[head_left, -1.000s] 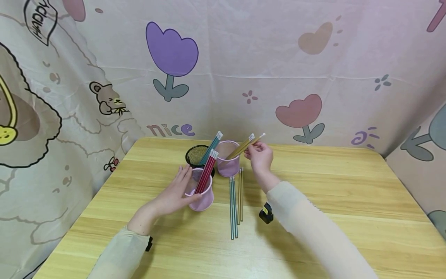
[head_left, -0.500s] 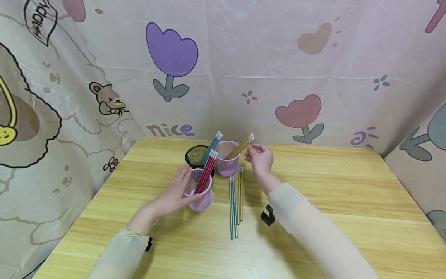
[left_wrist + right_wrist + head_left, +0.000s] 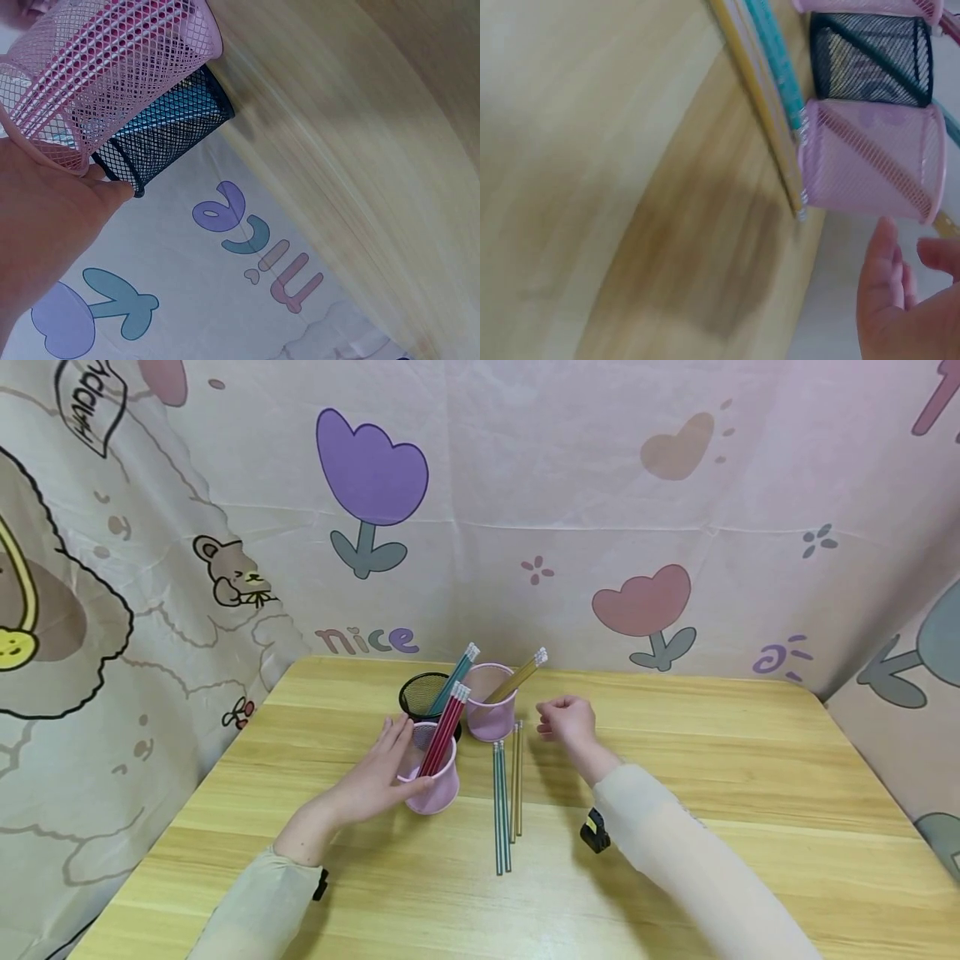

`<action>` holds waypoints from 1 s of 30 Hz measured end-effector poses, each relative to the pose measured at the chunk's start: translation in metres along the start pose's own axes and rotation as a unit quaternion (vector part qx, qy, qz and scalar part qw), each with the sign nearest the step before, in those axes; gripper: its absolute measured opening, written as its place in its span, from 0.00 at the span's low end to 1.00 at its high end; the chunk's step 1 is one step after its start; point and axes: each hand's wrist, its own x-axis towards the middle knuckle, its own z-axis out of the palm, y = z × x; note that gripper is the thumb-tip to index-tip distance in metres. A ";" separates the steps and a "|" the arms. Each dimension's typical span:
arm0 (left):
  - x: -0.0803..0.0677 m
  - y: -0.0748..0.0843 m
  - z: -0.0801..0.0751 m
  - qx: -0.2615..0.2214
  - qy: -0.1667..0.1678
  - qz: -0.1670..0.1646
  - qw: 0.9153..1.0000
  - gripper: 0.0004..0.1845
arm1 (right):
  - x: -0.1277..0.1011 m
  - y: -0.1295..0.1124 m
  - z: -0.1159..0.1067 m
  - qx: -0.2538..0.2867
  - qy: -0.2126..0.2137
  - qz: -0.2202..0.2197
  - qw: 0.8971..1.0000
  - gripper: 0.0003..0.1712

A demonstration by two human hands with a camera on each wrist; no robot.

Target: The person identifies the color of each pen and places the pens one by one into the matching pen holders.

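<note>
Left of centre, my left hand [image 3: 371, 783] rests straight-fingered on a pink mesh pencil cup [image 3: 435, 798]; my right hand [image 3: 570, 724] hovers, thumb and fingers apart.

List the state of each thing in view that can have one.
Near pink mesh cup: upright, holding red pencils.
Black mesh cup: upright, holding teal pencils.
Far pink mesh cup: upright, holding gold pencils.
Loose teal pencils: lying flat on the table.
Loose gold pencils: lying flat beside them.
Left hand: touching the near pink mesh cup.
Right hand: holding nothing.
</note>
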 end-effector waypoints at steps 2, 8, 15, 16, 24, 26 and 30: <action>0.000 0.000 0.000 0.001 0.000 0.002 1.000 0.51 | 0.000 0.002 -0.002 -0.030 -0.014 0.013 0.999 0.08; 0.000 0.000 0.000 0.002 0.001 0.003 1.000 0.51 | -0.002 0.009 -0.004 -0.103 -0.066 0.043 0.992 0.12; 0.000 0.000 0.000 -0.001 -0.001 0.000 1.000 0.52 | -0.004 0.025 -0.001 -0.189 -0.118 0.032 0.974 0.09; 0.000 0.000 0.000 -0.001 -0.001 0.000 1.000 0.52 | -0.004 0.026 0.001 -0.202 -0.119 0.029 0.972 0.10; 0.001 -0.002 0.001 0.001 0.001 0.005 1.000 0.51 | -0.002 0.033 0.013 -0.251 -0.113 0.025 0.961 0.10; 0.001 -0.002 0.001 0.001 0.002 0.005 1.000 0.51 | -0.001 0.035 0.015 -0.258 -0.113 0.023 0.959 0.11; 0.001 -0.001 0.001 0.004 0.005 0.006 1.000 0.51 | -0.002 0.035 0.019 -0.298 -0.120 -0.003 0.947 0.12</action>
